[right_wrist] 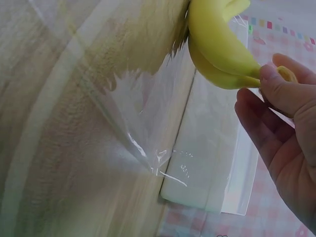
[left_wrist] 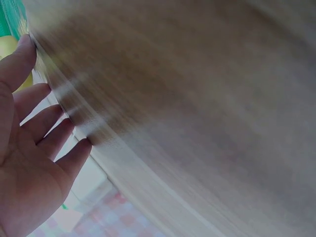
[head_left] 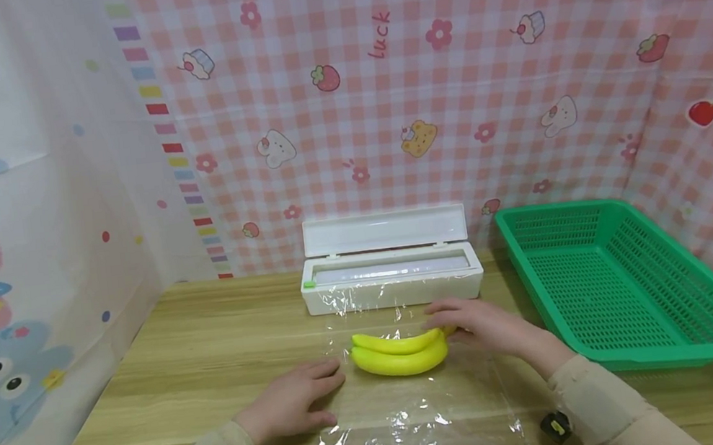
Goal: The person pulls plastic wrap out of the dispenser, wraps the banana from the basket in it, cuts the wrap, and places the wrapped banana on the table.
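A yellow bunch of bananas (head_left: 400, 357) lies on a sheet of clear plastic wrap (head_left: 410, 420) spread over the wooden table. With thumb and fingers my right hand (head_left: 481, 324) pinches the stem end of the bananas (right_wrist: 217, 49), as the right wrist view shows. To the left of the fruit my left hand (head_left: 297, 399) rests with its fingertips on the table beside the wrap, holding nothing. In the left wrist view the fingers of the left hand (left_wrist: 37, 163) are spread and nearly straight. The wrap runs back to a white dispenser box (head_left: 393, 292) with its lid raised.
A green plastic basket (head_left: 644, 350) stands at the right of the table (head_left: 173, 401). Near the right sleeve lies a small black object (head_left: 555, 426). A pink checked cloth (head_left: 346, 122) hangs behind the table, and a pale printed cloth (head_left: 68, 209) on the left.
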{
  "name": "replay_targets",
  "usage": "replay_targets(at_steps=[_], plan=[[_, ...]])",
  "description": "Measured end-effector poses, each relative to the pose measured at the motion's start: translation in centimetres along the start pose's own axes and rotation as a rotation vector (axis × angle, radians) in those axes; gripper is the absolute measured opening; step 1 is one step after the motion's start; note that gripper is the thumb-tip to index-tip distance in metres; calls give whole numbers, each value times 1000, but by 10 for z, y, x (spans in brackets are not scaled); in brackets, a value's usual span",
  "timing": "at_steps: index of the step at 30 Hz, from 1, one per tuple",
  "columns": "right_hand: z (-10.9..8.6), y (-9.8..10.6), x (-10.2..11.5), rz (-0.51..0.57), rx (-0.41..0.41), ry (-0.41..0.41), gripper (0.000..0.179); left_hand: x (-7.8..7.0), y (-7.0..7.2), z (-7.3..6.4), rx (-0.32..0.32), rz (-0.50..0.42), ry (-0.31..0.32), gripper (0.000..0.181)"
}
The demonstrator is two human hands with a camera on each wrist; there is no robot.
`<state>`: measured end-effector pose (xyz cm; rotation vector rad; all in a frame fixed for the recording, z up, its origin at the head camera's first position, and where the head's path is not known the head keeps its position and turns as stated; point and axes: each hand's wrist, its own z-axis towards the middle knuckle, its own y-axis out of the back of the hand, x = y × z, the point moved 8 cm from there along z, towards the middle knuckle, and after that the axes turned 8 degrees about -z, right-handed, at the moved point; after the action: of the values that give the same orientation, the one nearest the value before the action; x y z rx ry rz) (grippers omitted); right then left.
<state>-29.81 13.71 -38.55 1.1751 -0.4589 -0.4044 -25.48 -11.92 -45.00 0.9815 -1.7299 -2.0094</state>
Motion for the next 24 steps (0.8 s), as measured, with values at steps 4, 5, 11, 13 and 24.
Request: replay_targets(at_steps=[4, 5, 11, 13, 24], plan=[[-5, 0, -4, -28, -3, -65, 53, 2, -3, -1, 7, -7, 15, 68], [-7, 1, -5, -40, -8, -80, 54, 2, -3, -2, 8, -9, 17, 68], [-17, 5, -6, -78, -48, -128, 63, 1, -2, -3, -5, -10, 1, 67], [-21, 6, -6, -76, -58, -140, 67, 0, 0, -4, -22, -15, -17, 67], [-42, 19, 6, -126, -82, -153, 75, -4, 14, -13, -70, -23, -22, 66]])
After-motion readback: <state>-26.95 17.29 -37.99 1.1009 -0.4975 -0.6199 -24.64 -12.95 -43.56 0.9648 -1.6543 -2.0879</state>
